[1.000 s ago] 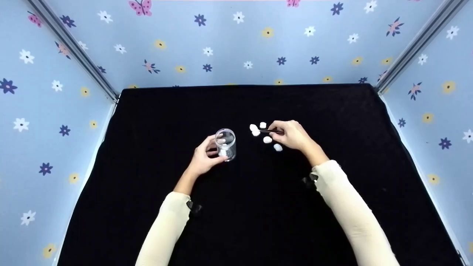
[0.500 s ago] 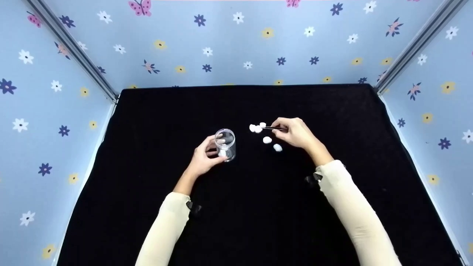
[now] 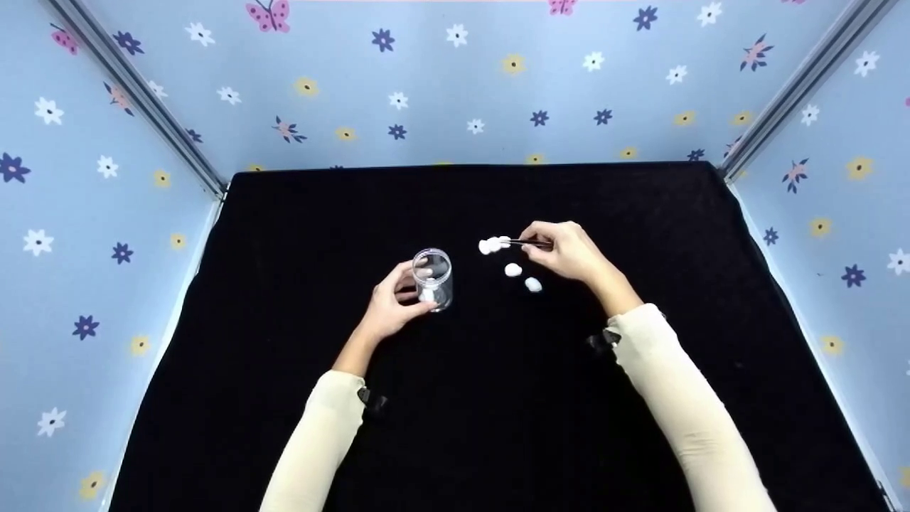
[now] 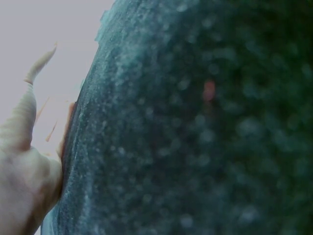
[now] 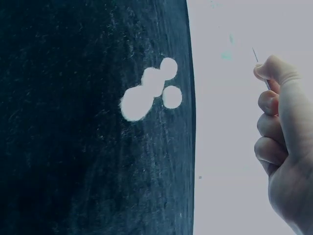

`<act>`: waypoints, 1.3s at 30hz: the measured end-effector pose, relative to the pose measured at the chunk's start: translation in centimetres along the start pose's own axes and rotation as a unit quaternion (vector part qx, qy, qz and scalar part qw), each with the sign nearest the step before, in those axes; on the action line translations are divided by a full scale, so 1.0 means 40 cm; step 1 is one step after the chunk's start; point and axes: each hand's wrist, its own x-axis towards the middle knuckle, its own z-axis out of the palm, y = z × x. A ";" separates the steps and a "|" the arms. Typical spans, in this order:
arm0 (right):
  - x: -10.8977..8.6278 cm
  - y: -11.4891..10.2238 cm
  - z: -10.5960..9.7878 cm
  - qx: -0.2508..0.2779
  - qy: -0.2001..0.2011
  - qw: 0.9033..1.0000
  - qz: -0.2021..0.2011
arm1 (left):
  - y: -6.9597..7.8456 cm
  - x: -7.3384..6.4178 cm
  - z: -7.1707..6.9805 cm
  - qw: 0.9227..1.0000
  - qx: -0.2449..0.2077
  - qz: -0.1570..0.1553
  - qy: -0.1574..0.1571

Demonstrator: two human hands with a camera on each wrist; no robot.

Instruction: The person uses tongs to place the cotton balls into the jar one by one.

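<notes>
In the head view my left hand [image 3: 387, 306] holds a clear round jar [image 3: 445, 286] from its left side, thumb in front and fingers behind. Something white, like a cotton ball [image 3: 427, 294], shows inside it. My right hand [image 3: 565, 250] pinches dark tweezers [image 3: 527, 242] pointing left. Their tips meet a cluster of white cotton balls [image 3: 486, 247]; whether they grip one is too small to tell. Two more balls, one nearer [image 3: 513, 270] and one lower [image 3: 533, 284], lie apart. The right wrist view shows the tweezers [image 5: 255, 54] between thumb and index finger, and several cotton balls [image 5: 137, 104].
Black cloth [image 3: 455, 427] covers the table. Blue patterned walls [image 3: 455, 85] stand behind and at both sides, with metal posts [image 3: 796, 92] in the corners. In the left wrist view dark blurred cloth [image 4: 186, 147] fills most of the frame, beside my hand [image 4: 24, 181].
My right hand has shifted slightly away from me with the tweezers. The cotton ball at their tips has moved up toward the far ball. My left hand and the jar stay in place.
</notes>
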 end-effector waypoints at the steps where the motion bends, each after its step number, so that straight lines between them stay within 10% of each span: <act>1: 0.001 -0.003 -0.001 0.000 0.000 1.000 -0.001 | 0.000 0.001 0.001 1.000 0.000 0.000 0.000; 39: 0.067 -0.122 0.033 0.014 -0.017 0.998 -0.062 | -0.077 0.019 -0.007 0.998 -0.031 0.048 -0.006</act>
